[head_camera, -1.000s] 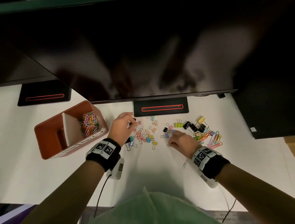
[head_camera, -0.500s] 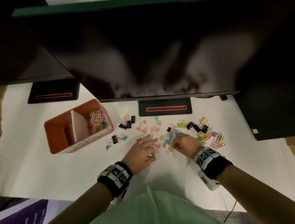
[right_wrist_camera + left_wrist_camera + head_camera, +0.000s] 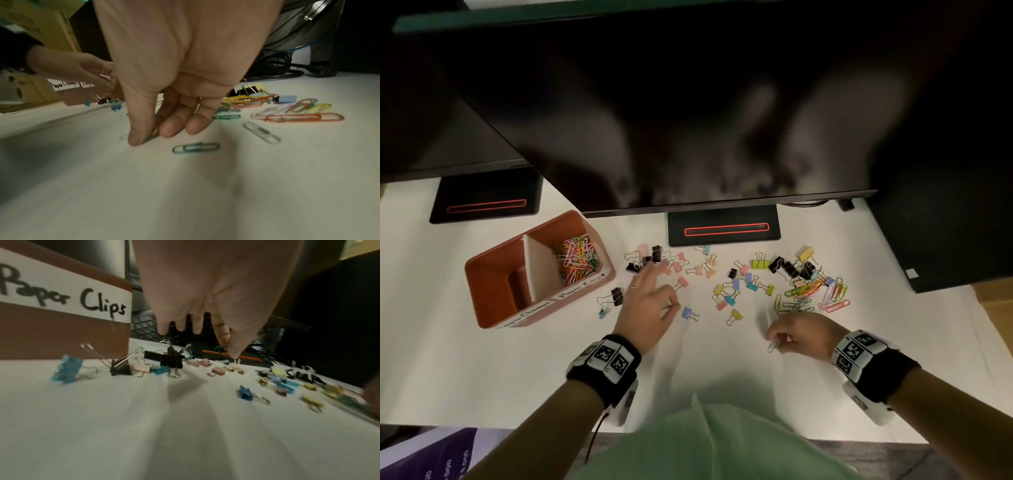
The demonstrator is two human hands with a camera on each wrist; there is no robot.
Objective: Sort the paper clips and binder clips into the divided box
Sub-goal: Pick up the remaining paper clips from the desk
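Note:
The orange divided box [image 3: 482, 274] stands at the left; its right compartment, labelled "Paper Clips" [image 3: 86, 303], holds coloured paper clips [image 3: 577, 260]. Binder clips [image 3: 681, 263] in several colours lie scattered mid-table, with a blue one [image 3: 687, 312] just right of my left hand [image 3: 673, 304]. That hand hovers low, thumb and forefinger [image 3: 231, 350] pressed together and the other fingers straight; anything held there is hidden. My right hand [image 3: 774, 342] pinches paper clips [image 3: 153, 134] against the table, in front of the loose paper clip pile [image 3: 811, 291]. A green clip [image 3: 195, 147] lies beside it.
A large dark monitor [image 3: 688, 120] overhangs the back of the white table [image 3: 482, 377], its stand [image 3: 722, 229] right behind the clips. A second stand [image 3: 486, 202] sits back left, a dark case [image 3: 945, 222] at the right. Cables [image 3: 277, 65] lie behind the pile.
My left hand came back from the far clips and now hovers right of the box. My right hand pulled back toward me from the binder clips and pinches paper clips near the pile.

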